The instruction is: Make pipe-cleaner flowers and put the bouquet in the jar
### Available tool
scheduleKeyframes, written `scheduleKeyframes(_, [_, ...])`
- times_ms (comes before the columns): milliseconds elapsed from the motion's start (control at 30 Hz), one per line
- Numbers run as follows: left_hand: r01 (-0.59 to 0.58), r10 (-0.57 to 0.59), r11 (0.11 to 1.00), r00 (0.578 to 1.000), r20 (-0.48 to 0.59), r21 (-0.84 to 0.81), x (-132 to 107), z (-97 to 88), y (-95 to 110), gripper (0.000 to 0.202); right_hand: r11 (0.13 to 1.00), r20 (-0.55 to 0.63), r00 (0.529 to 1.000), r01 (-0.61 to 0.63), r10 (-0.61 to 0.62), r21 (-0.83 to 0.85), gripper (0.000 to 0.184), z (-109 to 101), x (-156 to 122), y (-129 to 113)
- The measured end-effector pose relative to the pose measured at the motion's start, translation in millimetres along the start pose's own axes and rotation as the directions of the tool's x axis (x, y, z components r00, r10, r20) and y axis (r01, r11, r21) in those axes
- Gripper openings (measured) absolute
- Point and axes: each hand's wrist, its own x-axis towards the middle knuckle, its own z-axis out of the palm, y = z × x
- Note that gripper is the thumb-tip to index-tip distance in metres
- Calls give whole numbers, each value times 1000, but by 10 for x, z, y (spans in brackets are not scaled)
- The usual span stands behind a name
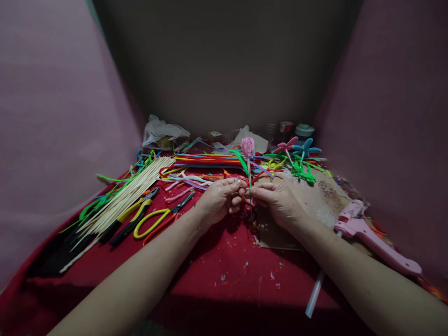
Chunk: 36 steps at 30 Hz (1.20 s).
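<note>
A pipe-cleaner flower (248,147) stands upright before me, with a fuzzy pink head, a thin stem and one green leaf (241,161) leaning left. My right hand (278,200) pinches the lower stem between thumb and forefinger, where green wraps it. Just left of the stem, my left hand (226,193) has its fingers curled and thumb and forefinger pressed together. Whatever lies between those fingertips is too small to make out. Beneath the hands is a red cloth (210,266) strewn with bits of fluff.
On the left lie wooden sticks (129,198), pliers (135,214) and yellow-and-red-handled scissors (164,217). Pipe cleaners (213,160) run across the back. To the right are a cardboard sheet (280,235), a pink glue gun (374,238) with its glue stick, and pink and blue pipe-cleaner shapes (305,149).
</note>
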Motion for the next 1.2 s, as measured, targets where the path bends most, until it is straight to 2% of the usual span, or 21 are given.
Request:
scheduleKeyframes(300, [18,-17,999,999,-38,44,-23,23,11,21,1000,-24,1000,-16,15,-9,24,4,-2,7])
scheduleKeyframes(467, [-28,29,996,999,-18,82,15,-11,-65,26,993,15,1000,19,-17,-117,20,-3,-20,32])
scheduleKeyframes(567, [-67,72,986,997,-23,153,19,0,-108,28,975,58,997,56,-45,-216,17,9,-34,37])
scheduleKeyframes(733, [-86,139,937,981,-136,338,-17,76,-89,28,950,141,990,67,-24,-306,14,7,-19,56])
scheduleKeyframes(833, [-113,168,927,978,-125,359,-31,95,-58,25,971,208,978,16,35,-239,16,-21,-13,70])
scheduleKeyframes(967, [-121,166,923,981,-96,365,-45,85,-27,23,996,238,969,-49,66,-79,19,-61,-11,97])
scheduleKeyframes(1100, [-107,162,918,980,-115,381,-71,92,5,22,994,301,949,-106,92,30,22,-86,7,132])
scheduleKeyframes(1200, [-132,165,934,983,-74,332,-90,106,29,21,977,366,923,-174,117,126,20,-79,11,140])
